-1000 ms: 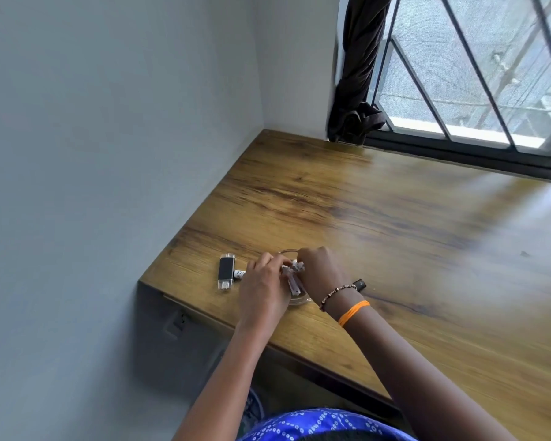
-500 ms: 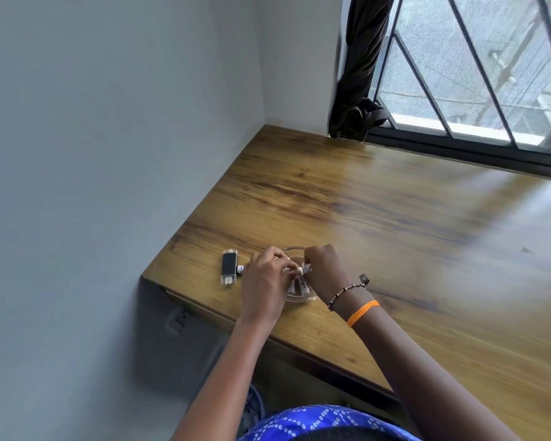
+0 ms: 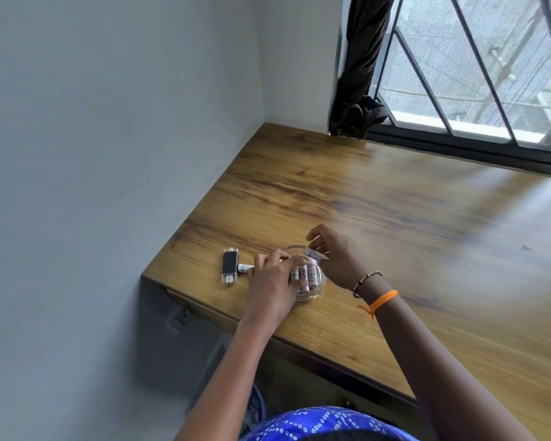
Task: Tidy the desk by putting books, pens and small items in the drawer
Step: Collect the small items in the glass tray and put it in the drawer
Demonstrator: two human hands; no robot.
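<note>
The person is gathering loose batteries into a small clear glass dish (image 3: pixel 312 292) that sits near the front left corner of the wooden desk (image 3: pixel 395 237). Several white batteries (image 3: pixel 304 275) already lie in the dish. The left hand (image 3: pixel 272 281) rests at the dish's left side with its fingers curled over the batteries, seemingly holding one. The right hand (image 3: pixel 337 259) hovers over the far right rim, pinching a small pale item (image 3: pixel 315 253) too blurred to identify. One more battery (image 3: pixel 245 268) lies on the desk just left of the left hand, touching a black USB stick (image 3: pixel 230 265). No drawer is in view. The next move likely calls for dropping the pinched piece into the dish, then collecting the stray battery and USB stick.
</note>
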